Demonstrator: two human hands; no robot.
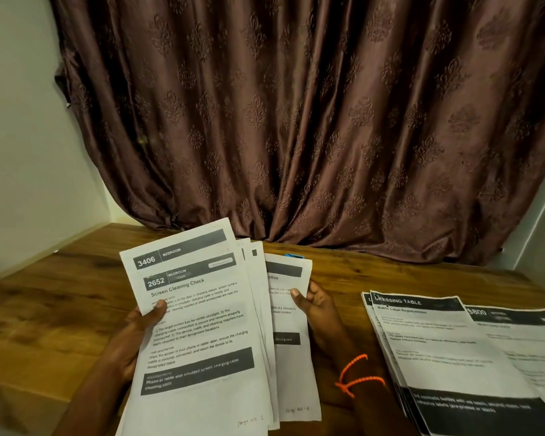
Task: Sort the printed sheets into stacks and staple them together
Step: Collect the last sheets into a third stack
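I hold a fanned bundle of printed sheets above the wooden table. The front sheet reads "2652 Bedroom, Screen Cleaning Check"; a "3406 Bedroom" sheet peeks out behind it. My left hand grips the bundle's left edge, thumb on the front page. My right hand grips the rightmost sheet, whose header shows "coffee", thumb on its face. A stack headed "Dressing Table" lies on the table at right, and another sheet pile lies beside it, partly under it. A small blue object shows behind the held sheets.
A brown patterned curtain hangs behind the table's far edge. A white wall bounds the left side. My right wrist wears an orange band. Bare wood shows at the table's left and behind the right stacks.
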